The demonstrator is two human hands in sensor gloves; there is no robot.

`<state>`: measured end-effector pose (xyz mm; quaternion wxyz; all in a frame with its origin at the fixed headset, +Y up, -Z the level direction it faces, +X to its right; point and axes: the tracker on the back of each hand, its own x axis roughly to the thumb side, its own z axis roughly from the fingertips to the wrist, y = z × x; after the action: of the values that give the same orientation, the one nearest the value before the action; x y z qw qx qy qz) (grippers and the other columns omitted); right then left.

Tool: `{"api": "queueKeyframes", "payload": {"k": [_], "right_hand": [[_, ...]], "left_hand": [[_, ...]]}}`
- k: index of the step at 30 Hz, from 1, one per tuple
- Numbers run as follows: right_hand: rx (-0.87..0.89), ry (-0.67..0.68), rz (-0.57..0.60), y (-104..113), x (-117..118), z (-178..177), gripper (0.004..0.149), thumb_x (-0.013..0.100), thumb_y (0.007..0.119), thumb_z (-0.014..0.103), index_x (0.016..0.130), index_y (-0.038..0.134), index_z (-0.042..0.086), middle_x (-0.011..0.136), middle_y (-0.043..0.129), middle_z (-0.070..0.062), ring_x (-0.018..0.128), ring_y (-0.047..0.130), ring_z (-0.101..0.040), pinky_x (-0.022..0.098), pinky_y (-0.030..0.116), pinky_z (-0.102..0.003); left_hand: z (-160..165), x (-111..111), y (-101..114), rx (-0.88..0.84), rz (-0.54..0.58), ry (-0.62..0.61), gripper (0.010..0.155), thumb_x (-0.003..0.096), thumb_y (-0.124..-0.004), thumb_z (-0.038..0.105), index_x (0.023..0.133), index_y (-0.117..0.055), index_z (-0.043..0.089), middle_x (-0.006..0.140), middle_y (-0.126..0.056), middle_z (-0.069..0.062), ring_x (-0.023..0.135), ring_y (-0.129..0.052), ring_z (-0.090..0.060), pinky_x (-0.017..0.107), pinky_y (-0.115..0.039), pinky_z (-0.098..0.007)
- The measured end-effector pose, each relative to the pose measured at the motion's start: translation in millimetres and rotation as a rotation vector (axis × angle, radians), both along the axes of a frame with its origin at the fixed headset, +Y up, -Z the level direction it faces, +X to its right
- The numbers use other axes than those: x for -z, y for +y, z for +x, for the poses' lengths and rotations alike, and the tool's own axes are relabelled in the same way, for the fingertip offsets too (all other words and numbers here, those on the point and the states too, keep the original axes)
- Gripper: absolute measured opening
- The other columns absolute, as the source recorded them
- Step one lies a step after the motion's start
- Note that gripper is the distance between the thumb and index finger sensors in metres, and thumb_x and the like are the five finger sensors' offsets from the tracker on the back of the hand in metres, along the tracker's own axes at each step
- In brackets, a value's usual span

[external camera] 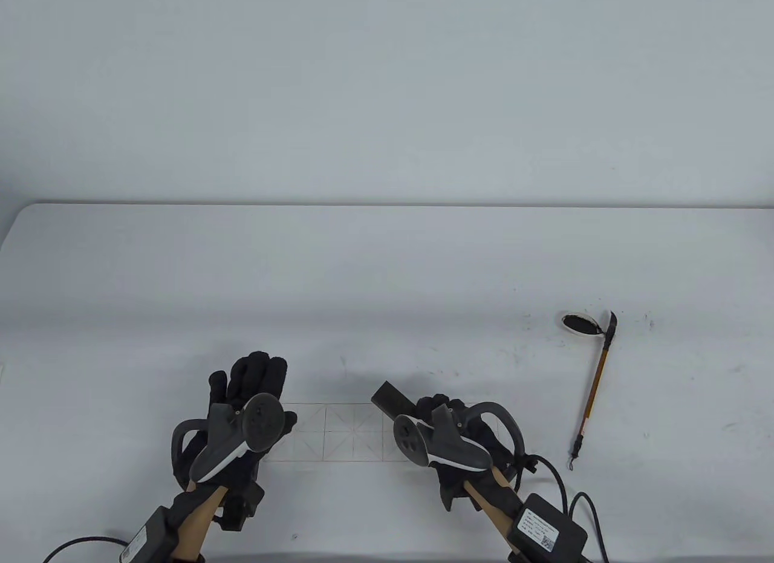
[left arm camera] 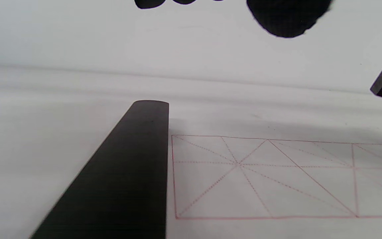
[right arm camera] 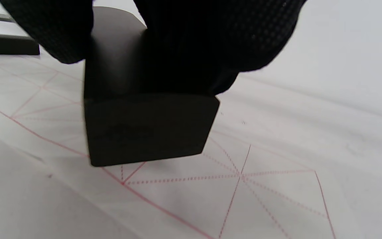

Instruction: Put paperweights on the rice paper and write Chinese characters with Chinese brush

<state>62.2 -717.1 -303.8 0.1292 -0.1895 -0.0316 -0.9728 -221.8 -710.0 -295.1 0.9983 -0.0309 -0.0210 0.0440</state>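
Observation:
White rice paper [external camera: 338, 433] with a red grid lies at the table's front between my hands. A dark paperweight bar [left arm camera: 128, 172] lies along the paper's left edge [left arm camera: 260, 179]; in the table view my left hand [external camera: 257, 375] hides it. That hand hovers over the bar with fingers [left arm camera: 287, 16] stretched forward, holding nothing. My right hand [external camera: 444, 409] grips a second dark paperweight [external camera: 390, 400], whose end [right arm camera: 148, 129] hangs just above the paper's right part [right arm camera: 244, 199]. A brush [external camera: 595, 381] with an orange handle lies to the right.
A small ink dish [external camera: 580, 323] sits at the brush's tip, far right of the paper. Small ink specks dot the table [external camera: 387, 273] around it. Cables [external camera: 580, 502] trail from my wrists at the front edge.

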Motion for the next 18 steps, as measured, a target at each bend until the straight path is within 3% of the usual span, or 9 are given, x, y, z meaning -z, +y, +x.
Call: {"api": "queueKeyframes", "payload": {"k": [9, 18], "right_hand": [[-0.044, -0.046, -0.060, -21.1, 7.4, 0.5, 0.070, 0.047, 0.075, 0.052, 0.095, 0.069, 0.002, 0.080, 0.084, -0.020, 0.057, 0.092, -0.026, 0.038, 0.083, -0.032], [-0.056, -0.070, -0.089, -26.5, 7.5, 1.7, 0.070, 0.048, 0.074, 0.051, 0.096, 0.069, 0.001, 0.080, 0.083, -0.021, 0.058, 0.091, -0.027, 0.038, 0.083, -0.033]], "left_hand": [[-7.0, 1.9, -0.1, -0.031, -0.023, 0.015, 0.086, 0.0504, -0.060, 0.057, 0.118, -0.010, 0.039, 0.129, -0.012, 0.002, 0.125, -0.022, -0.028, 0.088, -0.013, -0.050], [-8.5, 1.1, 0.8, -0.033, -0.019, 0.016, 0.086, 0.0507, -0.060, 0.057, 0.118, -0.010, 0.038, 0.129, -0.013, 0.001, 0.124, -0.023, -0.029, 0.088, -0.014, -0.050]]}}
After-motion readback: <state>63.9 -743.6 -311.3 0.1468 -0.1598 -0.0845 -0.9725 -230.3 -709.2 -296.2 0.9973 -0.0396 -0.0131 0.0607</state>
